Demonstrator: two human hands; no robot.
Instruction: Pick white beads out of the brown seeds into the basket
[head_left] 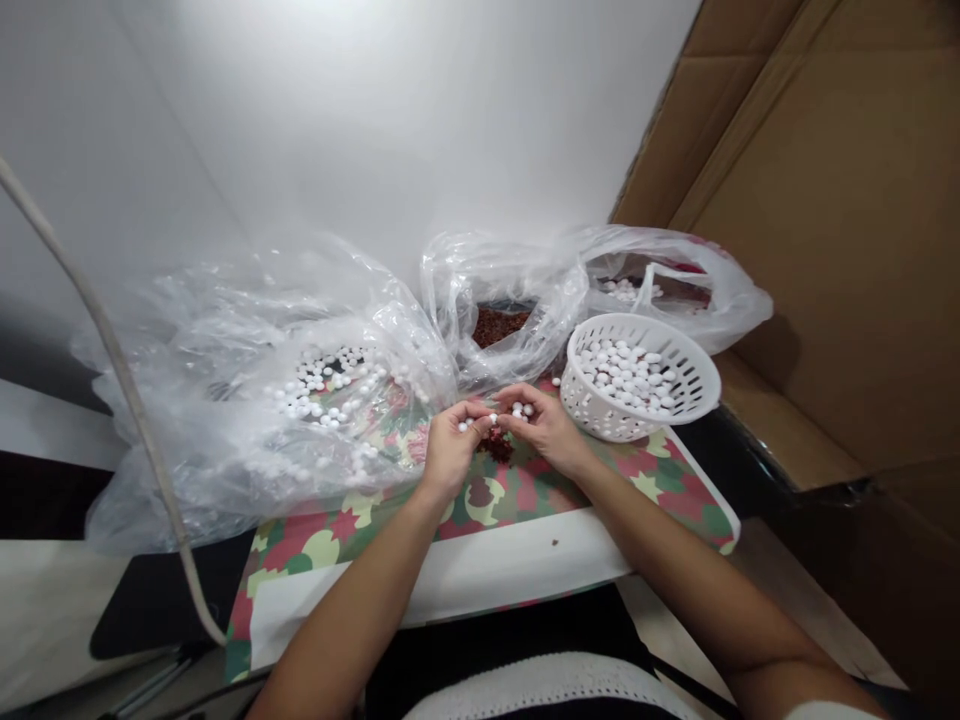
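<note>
Over the middle of the table, my left hand [452,445] and my right hand [546,432] meet at the fingertips. Between them they pinch a small white ball [493,419]. More white balls [523,410] show by the right fingers, and a few others peek out beside the left fingers; whether these are held or lie on the table I cannot tell. Just below the fingertips is a small pile of dark red bits [497,447] on the patterned cloth. To the right of my right hand stands a white slotted basket [592,408] holding many white balls [628,376].
A clear plastic bag with white balls [319,390] spreads over the left side. Behind my hands, another open bag holds reddish-brown bits [499,326]. A third bag [739,300] lies behind the basket. A pale cable [124,365] hangs at left; cardboard [832,220] stands at right.
</note>
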